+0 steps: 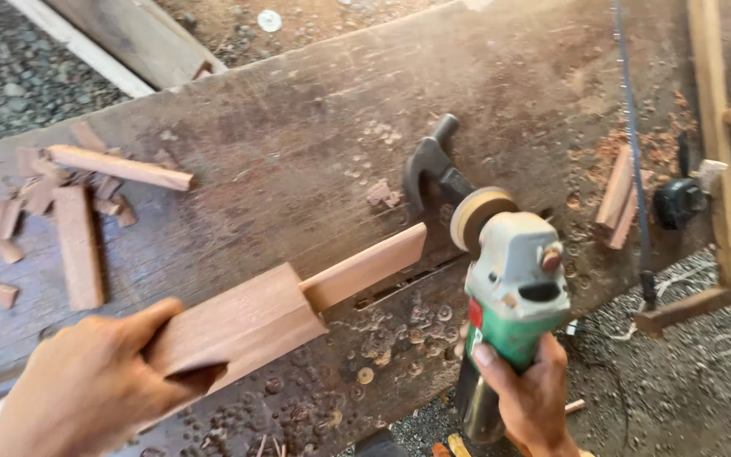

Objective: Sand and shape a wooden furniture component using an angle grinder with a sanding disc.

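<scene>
My left hand (86, 385) grips the thick end of a reddish wooden piece (247, 322) whose thinner tongue (365, 267) points up and right over the workbench. My right hand (530, 393) holds a green and grey angle grinder (509, 292) by its body. The grinder's sanding disc (477, 211) sits just right of the tongue's tip, a small gap apart. A dark claw hammer head (433, 165) lies on the bench right behind the disc.
The worn plank workbench (298, 144) carries several wood offcuts (78, 203) at the left and more offcuts (619, 199) at the right. A thin saw blade (632, 127) and a wooden frame (717, 144) stand at the right. Gravel ground (10, 68) lies beyond.
</scene>
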